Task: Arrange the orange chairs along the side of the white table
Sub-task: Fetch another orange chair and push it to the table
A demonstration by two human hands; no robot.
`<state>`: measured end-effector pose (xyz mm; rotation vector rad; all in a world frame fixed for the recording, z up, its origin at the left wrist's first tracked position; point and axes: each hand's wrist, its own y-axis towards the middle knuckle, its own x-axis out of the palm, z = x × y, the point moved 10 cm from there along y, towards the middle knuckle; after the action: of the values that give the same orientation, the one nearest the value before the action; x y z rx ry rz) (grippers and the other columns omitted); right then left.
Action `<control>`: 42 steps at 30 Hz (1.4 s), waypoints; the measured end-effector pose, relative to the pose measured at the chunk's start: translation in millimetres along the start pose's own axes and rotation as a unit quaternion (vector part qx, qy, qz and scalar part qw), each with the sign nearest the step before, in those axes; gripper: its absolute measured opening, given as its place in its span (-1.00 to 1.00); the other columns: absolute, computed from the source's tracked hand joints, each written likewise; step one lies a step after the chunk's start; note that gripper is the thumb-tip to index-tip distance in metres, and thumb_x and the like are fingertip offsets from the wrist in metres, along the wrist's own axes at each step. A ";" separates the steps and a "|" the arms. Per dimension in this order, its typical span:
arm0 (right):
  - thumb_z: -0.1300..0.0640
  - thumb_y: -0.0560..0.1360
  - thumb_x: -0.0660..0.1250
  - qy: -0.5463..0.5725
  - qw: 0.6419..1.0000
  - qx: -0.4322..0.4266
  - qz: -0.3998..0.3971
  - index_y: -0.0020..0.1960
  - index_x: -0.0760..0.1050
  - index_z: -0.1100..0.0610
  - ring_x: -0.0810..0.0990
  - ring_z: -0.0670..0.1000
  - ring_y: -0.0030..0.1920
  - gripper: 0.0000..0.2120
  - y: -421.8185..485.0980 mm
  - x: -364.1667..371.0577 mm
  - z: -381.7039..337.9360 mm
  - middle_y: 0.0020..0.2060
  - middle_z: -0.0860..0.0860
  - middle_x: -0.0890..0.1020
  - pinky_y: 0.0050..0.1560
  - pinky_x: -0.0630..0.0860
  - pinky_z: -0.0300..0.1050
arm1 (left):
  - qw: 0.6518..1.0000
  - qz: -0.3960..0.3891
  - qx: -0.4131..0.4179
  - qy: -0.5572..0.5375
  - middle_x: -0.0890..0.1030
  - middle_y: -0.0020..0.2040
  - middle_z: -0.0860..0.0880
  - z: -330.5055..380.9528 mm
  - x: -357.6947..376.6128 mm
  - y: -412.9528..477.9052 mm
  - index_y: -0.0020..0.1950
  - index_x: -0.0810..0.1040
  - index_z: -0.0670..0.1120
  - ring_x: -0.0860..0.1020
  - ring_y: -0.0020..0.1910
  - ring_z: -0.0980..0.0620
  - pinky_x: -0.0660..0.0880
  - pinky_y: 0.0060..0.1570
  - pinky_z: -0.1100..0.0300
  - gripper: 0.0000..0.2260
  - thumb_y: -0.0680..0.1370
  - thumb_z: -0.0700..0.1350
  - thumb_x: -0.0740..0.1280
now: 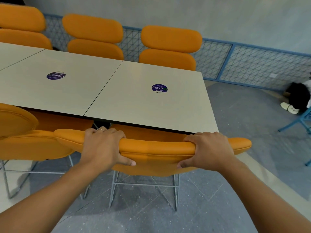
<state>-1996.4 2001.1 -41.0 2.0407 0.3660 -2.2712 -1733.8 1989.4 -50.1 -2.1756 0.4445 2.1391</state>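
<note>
My chair at the near edge of the white table [143, 98]

The orange chair [156, 148] stands half under the edge, another chair [25, 140] touching its left, open floor [252, 140] right. My left hand [102, 147] and right hand [208, 150] grip its backrest.

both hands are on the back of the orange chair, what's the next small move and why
Probably push the orange chair a little deeper under the white table: the left hand and right hand both grip its backrest, and its seat is only partly under the table edge.
</note>
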 end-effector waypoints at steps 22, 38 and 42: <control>-0.75 0.02 0.16 0.038 0.998 0.048 0.032 -0.29 0.50 -0.05 0.48 -0.17 -0.34 -0.22 -24.1 -2.8 24.4 -0.45 -0.14 0.50 -0.28 0.49 -0.17 | 1.000 -0.007 -0.002 -0.017 0.53 -0.23 0.22 -1.8 -4.4 -6.6 -0.12 0.54 0.22 0.48 -0.12 0.06 0.27 -0.05 0.02 -0.23 -0.01 0.70 0.03; -0.72 -0.02 0.24 0.057 0.995 0.081 0.014 -0.27 0.52 -0.11 0.48 -0.17 -0.34 -0.28 -18.7 -5.7 45.0 -0.44 -0.13 0.54 -0.31 0.46 -0.17 | 1.000 0.003 0.001 -0.002 0.50 -0.25 0.16 17.2 -3.2 2.1 -0.16 0.53 0.18 0.45 -0.13 0.00 0.24 -0.07 0.01 -0.23 -0.02 0.69 0.00; -0.74 -0.02 0.20 0.060 0.995 0.081 0.019 -0.28 0.52 -0.08 0.51 -0.14 -0.34 -0.23 -23.3 -4.0 34.7 -0.45 -0.13 0.54 -0.27 0.53 -0.14 | 1.000 0.001 0.006 -0.010 0.51 -0.24 0.17 8.2 -3.1 -2.4 -0.16 0.52 0.18 0.45 -0.13 0.01 0.24 -0.08 0.03 -0.24 -0.02 0.69 0.03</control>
<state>-2034.5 2015.7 -30.8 2.2474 0.1529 -2.2287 -1741.1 1994.2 -47.8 -2.1460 0.4569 2.1523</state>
